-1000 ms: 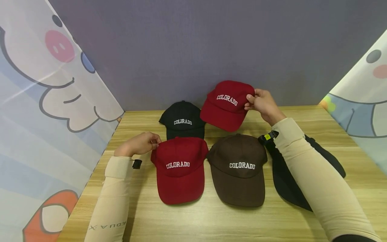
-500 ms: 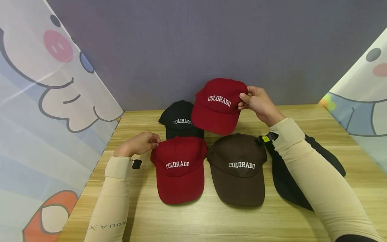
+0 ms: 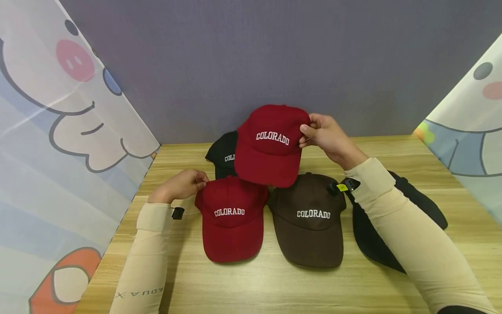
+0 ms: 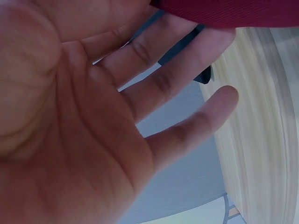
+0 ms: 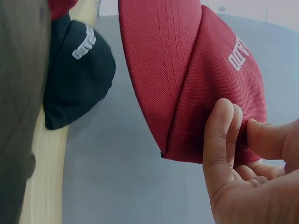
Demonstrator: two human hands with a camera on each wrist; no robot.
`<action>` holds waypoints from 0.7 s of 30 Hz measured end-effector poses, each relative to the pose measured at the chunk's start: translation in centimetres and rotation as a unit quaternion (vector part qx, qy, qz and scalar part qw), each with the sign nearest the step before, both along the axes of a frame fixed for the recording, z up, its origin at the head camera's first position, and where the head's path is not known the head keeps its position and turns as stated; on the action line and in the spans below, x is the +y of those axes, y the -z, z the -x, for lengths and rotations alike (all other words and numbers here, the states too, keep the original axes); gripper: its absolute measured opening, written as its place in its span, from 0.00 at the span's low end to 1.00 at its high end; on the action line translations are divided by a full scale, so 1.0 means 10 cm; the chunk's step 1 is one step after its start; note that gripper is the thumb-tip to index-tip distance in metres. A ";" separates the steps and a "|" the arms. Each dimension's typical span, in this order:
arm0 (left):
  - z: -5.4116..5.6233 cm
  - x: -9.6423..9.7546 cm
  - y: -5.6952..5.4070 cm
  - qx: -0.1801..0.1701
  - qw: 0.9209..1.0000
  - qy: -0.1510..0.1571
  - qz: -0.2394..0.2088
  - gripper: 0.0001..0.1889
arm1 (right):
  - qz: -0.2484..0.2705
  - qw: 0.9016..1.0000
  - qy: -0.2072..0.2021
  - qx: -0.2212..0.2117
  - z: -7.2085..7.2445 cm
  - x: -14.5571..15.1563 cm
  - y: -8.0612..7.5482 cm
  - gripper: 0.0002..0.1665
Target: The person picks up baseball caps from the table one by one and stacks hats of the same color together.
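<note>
My right hand (image 3: 329, 138) pinches a red baseball cap (image 3: 268, 165) by the side of its crown and holds it up, tilted, with white COLORADO lettering facing me. In the right wrist view, the thumb and fingers (image 5: 216, 144) grip the lower edge of this cap (image 5: 196, 93). My left hand (image 3: 181, 185) pinches the upper left edge of another red cap (image 3: 233, 237) lying brim toward me on the table. In the left wrist view, that cap (image 4: 233, 11) shows only at the top, and the other fingers spread out below. A black cap (image 3: 221, 155) stands behind, partly hidden by the raised cap.
A brown COLORADO cap (image 3: 310, 244) lies right of the front red one. Farther right, a black cap (image 3: 370, 231) is partly covered by my right forearm. The wooden table (image 3: 290, 290) meets a grey back wall (image 3: 251, 56), with printed panels at both sides.
My right hand has carried the raised red cap left and slightly toward me, so it now covers more of the black cap behind. The left hand has stayed at the front red cap.
</note>
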State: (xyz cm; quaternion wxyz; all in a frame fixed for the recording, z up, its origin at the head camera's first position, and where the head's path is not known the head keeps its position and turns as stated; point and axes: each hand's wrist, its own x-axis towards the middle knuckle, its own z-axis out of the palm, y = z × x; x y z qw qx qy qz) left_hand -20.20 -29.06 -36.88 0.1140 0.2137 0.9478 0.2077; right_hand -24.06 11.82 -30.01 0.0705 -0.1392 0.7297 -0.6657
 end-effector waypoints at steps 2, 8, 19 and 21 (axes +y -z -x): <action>0.01 0.00 0.01 0.006 1.000 -0.001 0.000 0.08 | -0.001 1.000 -0.010 0.002 -0.03 -0.04 -0.01 0.04; 0.03 0.00 0.00 0.010 1.000 -0.010 0.005 0.08 | -0.013 0.999 -0.035 0.006 -0.12 -0.14 -0.01 0.04; 0.03 -0.01 0.01 0.003 1.000 -0.011 -0.005 0.09 | -0.023 0.998 -0.063 0.007 -0.25 -0.28 0.03 0.05; 0.04 -0.02 0.01 -0.005 1.000 -0.014 -0.012 0.10 | -0.023 0.997 -0.067 0.005 -0.28 -0.30 0.03 0.04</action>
